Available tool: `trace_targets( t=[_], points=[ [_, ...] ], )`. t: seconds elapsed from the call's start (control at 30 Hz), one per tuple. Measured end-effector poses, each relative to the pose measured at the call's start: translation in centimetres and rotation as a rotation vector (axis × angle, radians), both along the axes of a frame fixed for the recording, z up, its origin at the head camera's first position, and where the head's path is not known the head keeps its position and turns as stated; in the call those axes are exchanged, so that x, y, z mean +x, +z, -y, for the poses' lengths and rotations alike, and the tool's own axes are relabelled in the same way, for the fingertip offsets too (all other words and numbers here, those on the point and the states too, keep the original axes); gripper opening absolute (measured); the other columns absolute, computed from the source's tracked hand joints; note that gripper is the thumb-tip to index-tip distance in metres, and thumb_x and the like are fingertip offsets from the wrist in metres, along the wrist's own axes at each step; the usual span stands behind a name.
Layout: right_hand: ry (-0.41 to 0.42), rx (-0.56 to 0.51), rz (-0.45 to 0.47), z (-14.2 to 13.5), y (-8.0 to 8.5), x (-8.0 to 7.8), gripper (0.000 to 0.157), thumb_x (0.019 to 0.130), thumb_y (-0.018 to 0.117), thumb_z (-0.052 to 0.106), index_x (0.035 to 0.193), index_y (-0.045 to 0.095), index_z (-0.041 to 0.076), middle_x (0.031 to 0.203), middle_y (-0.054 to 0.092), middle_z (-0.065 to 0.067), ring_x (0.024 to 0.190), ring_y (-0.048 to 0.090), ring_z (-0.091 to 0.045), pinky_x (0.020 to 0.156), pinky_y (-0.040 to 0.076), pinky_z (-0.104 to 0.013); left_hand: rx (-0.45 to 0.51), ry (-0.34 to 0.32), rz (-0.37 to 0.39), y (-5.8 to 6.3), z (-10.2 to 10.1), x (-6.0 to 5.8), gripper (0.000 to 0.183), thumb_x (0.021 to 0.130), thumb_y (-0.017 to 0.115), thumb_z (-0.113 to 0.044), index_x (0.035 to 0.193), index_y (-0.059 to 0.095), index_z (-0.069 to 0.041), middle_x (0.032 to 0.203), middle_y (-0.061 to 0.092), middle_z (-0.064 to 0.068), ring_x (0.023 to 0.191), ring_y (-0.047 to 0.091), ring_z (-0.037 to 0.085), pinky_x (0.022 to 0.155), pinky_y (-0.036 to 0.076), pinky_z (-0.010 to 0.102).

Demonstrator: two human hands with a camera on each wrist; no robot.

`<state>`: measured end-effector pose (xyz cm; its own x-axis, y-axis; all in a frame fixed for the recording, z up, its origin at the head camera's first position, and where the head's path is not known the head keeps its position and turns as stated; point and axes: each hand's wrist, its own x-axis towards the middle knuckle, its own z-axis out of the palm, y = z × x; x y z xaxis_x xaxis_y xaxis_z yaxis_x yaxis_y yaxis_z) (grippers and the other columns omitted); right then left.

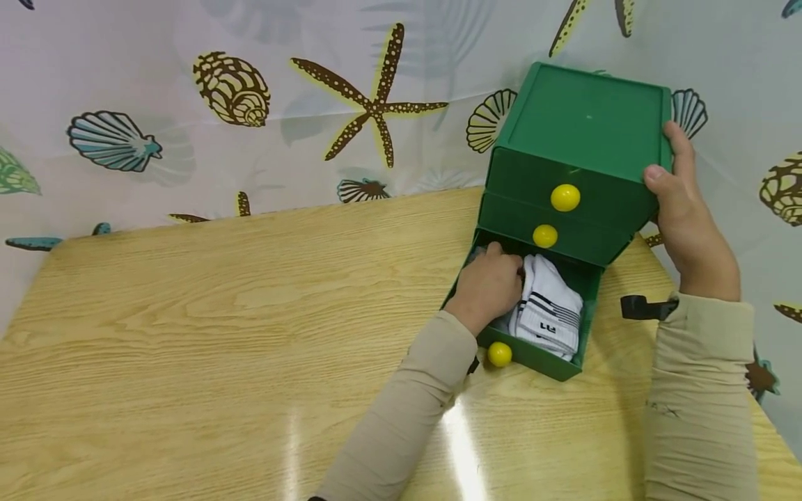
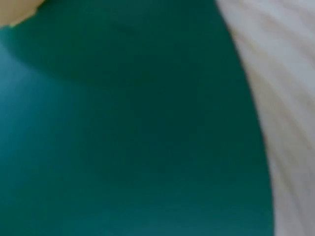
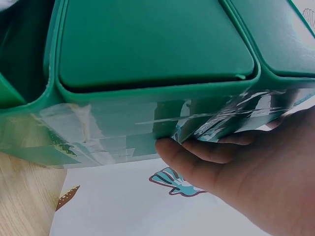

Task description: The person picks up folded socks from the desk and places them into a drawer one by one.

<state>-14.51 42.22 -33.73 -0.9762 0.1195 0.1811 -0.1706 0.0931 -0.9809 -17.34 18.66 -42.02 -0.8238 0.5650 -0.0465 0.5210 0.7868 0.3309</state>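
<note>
A green drawer cabinet (image 1: 589,118) with yellow round knobs stands at the table's right side, its bottom drawer (image 1: 551,365) pulled out. White socks (image 1: 548,309) with black stripes lie folded in that drawer. My left hand (image 1: 489,285) reaches down into the drawer beside them, fingers bent and their tips hidden. Something greyish shows beneath this hand, too covered to identify. My right hand (image 1: 695,216) rests against the cabinet's right side, its thumb at the top front edge. In the right wrist view, extended fingers (image 3: 197,160) touch the side wall, which has clear tape on it.
The wooden table (image 1: 238,327) stretches left of the cabinet. Behind it hangs a white cloth (image 1: 301,132) printed with shells and starfish. Both upper drawers are closed. The left wrist view is mostly filled by a blurred green drawer surface (image 2: 147,128).
</note>
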Motion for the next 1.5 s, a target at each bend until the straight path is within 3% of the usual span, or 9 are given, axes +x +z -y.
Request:
trace_targets(
  t=[0.23, 0.47, 0.73, 0.9, 1.1, 1.2, 1.3, 1.4, 1.5],
  points=[
    [-0.006, -0.002, -0.001, -0.1, 0.0, 0.2, 0.087, 0.093, 0.061, 0.043, 0.160, 0.007, 0.037, 0.163, 0.002, -0.005, 0.141, 0.015, -0.034, 0.117, 0.012, -0.044, 0.167, -0.065, -0.069, 0.1, -0.2, 0.0, 0.030, 0.107, 0.046, -0.018, 0.130, 0.064, -0.012, 0.121, 0.059, 0.007, 0.096, 0.061, 0.016, 0.081, 0.053, 0.028],
    [0.001, 0.006, -0.034, 0.0, -0.1, 0.2, 0.088, 0.094, 0.062, 0.044, 0.161, 0.006, 0.033, 0.164, -0.003, -0.003, 0.144, 0.007, -0.025, 0.117, 0.003, -0.039, -0.044, -0.086, -0.136, 0.3, 0.1, 0.5, 0.030, 0.105, 0.055, -0.024, 0.129, 0.069, -0.014, 0.121, 0.060, 0.006, 0.095, 0.060, 0.019, 0.077, 0.054, 0.030],
    [-0.009, 0.049, -0.029, 0.0, 0.2, 0.3, 0.085, 0.096, 0.058, 0.043, 0.162, 0.005, 0.033, 0.165, -0.006, 0.000, 0.146, 0.002, -0.020, 0.117, 0.000, -0.039, -0.030, -0.111, -0.150, 1.5, -0.1, 1.4, 0.032, 0.105, 0.053, -0.020, 0.133, 0.065, -0.011, 0.128, 0.057, 0.008, 0.102, 0.054, 0.019, 0.084, 0.051, 0.030],
    [-0.009, 0.068, -0.025, -0.1, 0.4, 0.3, 0.084, 0.097, 0.056, 0.044, 0.162, 0.005, 0.033, 0.165, -0.008, 0.002, 0.148, -0.002, -0.018, 0.117, -0.002, -0.041, -0.120, -0.234, -0.077, 3.4, -0.1, 3.2, 0.038, 0.105, 0.053, -0.027, 0.140, 0.060, -0.013, 0.134, 0.056, 0.005, 0.111, 0.054, 0.019, 0.092, 0.049, 0.035],
    [-0.001, 0.006, -0.009, 0.0, 0.2, 0.3, 0.084, 0.096, 0.057, 0.041, 0.161, 0.005, 0.035, 0.165, -0.003, -0.003, 0.144, 0.014, -0.028, 0.118, 0.009, -0.043, -0.182, -0.305, 0.035, 3.2, 0.0, 4.4, 0.035, 0.105, 0.053, -0.025, 0.136, 0.062, -0.012, 0.125, 0.061, 0.003, 0.099, 0.060, 0.015, 0.087, 0.052, 0.032],
    [0.001, 0.001, -0.001, -0.1, 0.0, 0.4, 0.082, 0.096, 0.057, 0.041, 0.161, 0.006, 0.037, 0.165, 0.001, -0.005, 0.142, 0.019, -0.032, 0.118, 0.014, -0.044, -0.100, -0.352, -0.041, 3.1, 0.7, 5.0, 0.033, 0.105, 0.052, -0.023, 0.134, 0.064, -0.012, 0.123, 0.063, 0.003, 0.101, 0.060, 0.015, 0.088, 0.051, 0.030],
    [0.000, 0.031, -0.001, -0.1, 0.0, 0.4, 0.081, 0.098, 0.054, 0.042, 0.161, 0.005, 0.036, 0.166, -0.003, -0.002, 0.145, 0.013, -0.028, 0.119, 0.010, -0.047, 0.083, -0.437, -0.048, 3.3, 2.3, 6.0, 0.028, 0.106, 0.051, -0.018, 0.127, 0.068, -0.010, 0.121, 0.064, 0.002, 0.106, 0.059, 0.013, 0.093, 0.047, 0.025],
    [-0.008, 0.077, 0.005, -0.2, 0.2, 0.3, 0.080, 0.099, 0.052, 0.045, 0.162, 0.003, 0.035, 0.166, -0.009, 0.003, 0.149, 0.002, -0.020, 0.119, 0.001, -0.048, 0.316, -0.435, 0.072, 3.2, 4.4, 7.3, 0.024, 0.105, 0.052, -0.013, 0.119, 0.071, -0.009, 0.114, 0.067, -0.002, 0.099, 0.059, 0.007, 0.091, 0.045, 0.018],
    [-0.016, 0.112, 0.004, -0.2, 0.4, 0.0, 0.080, 0.099, 0.051, 0.047, 0.162, 0.003, 0.034, 0.166, -0.013, 0.005, 0.149, -0.007, -0.015, 0.118, -0.003, -0.048, 0.549, -0.269, 0.272, 2.4, 6.3, 8.7, 0.021, 0.103, 0.053, -0.009, 0.111, 0.072, -0.009, 0.099, 0.070, -0.002, 0.080, 0.060, 0.006, 0.073, 0.050, 0.020]
  ],
)
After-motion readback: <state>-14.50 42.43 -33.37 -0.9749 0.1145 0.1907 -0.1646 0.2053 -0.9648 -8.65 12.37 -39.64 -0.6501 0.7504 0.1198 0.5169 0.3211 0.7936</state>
